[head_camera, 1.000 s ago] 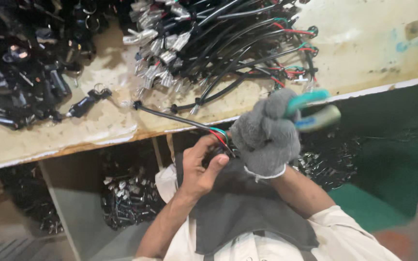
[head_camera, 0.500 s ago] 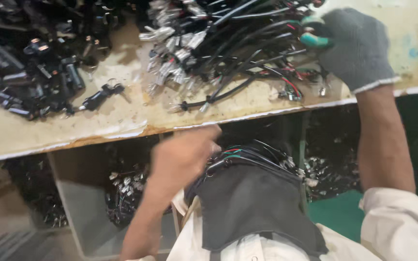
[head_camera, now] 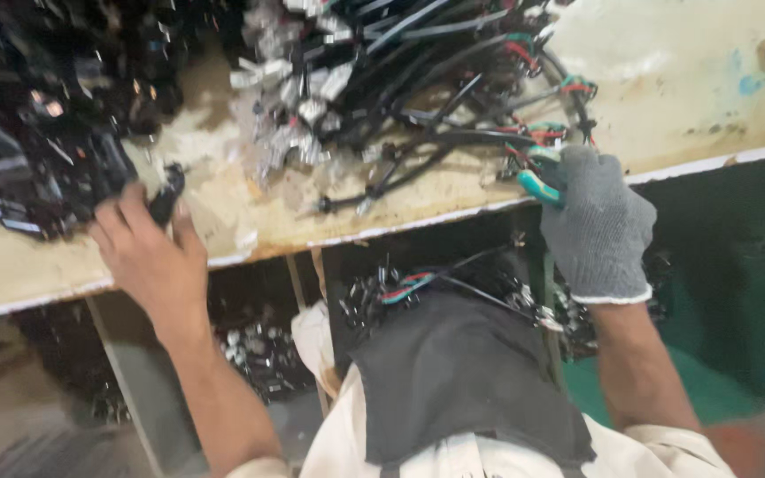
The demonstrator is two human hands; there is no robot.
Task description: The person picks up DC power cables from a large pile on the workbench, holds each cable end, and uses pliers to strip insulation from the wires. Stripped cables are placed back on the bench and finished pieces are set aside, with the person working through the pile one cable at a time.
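Two hands work: bare left hand [head_camera: 145, 257], fingers pinching one black connector [head_camera: 166, 200] at frame left; gloved right hand [head_camera: 597, 226] grips teal-handled pliers [head_camera: 537, 181] at the counter [head_camera: 701, 97] edge.

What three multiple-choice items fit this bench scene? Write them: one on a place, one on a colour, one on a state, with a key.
1. Where is the left hand?
A. On a black part at the tabletop edge
B. On the lap
C. Out of view

2. What colour is the glove on the right hand?
A. Red
B. Grey
C. Yellow

3. How is the right hand?
A. Open and flat
B. Closed around teal tool handles
C. Inside a pocket

Key: A, its fingers rest on the black piece by the pile; B, the knit glove is grey; B, teal handles stick out of the closed fist beside the cable bundle.
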